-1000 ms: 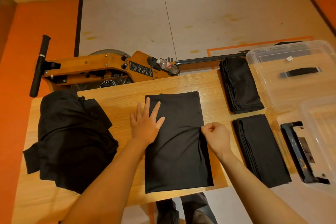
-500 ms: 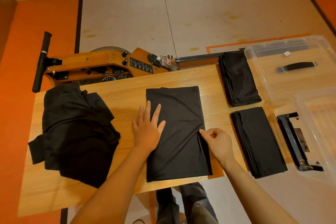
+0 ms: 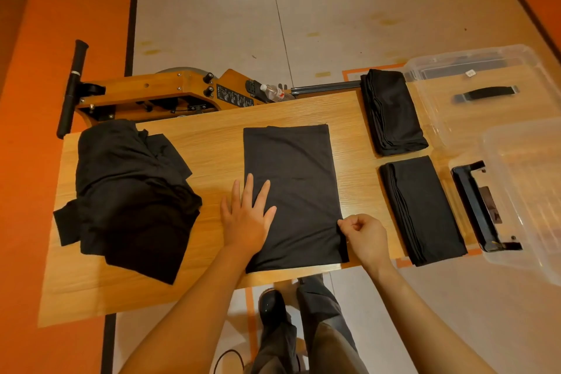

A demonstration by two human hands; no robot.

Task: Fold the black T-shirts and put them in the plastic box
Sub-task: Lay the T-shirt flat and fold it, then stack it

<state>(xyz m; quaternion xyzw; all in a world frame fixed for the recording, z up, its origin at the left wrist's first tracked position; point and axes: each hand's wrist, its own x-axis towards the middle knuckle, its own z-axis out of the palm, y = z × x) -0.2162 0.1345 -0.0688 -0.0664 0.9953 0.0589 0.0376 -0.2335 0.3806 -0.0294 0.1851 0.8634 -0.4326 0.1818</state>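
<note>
The desk (image 3: 349,118) carries all the work, laid out in stations from left to right. The unfolded heap of shirts (image 3: 127,191) sits at the left end as supply. The plastic box (image 3: 522,191) stands at the right end, its lid (image 3: 485,94) lying behind it, so the opening is free for loading. Two folded stacks (image 3: 422,209) (image 3: 391,112) lie just beside the box, staged for transfer.

The shirt in work (image 3: 291,191) lies flat at the centre, already narrowed to a long rectangle; the remaining step is judged to be a crosswise fold. The left hand (image 3: 247,218) rests flat, fingers spread, across the shirt's left edge to anchor it. The right hand (image 3: 365,235) pinches the right edge between thumb and curled fingers, probably to tension or square it.
</note>
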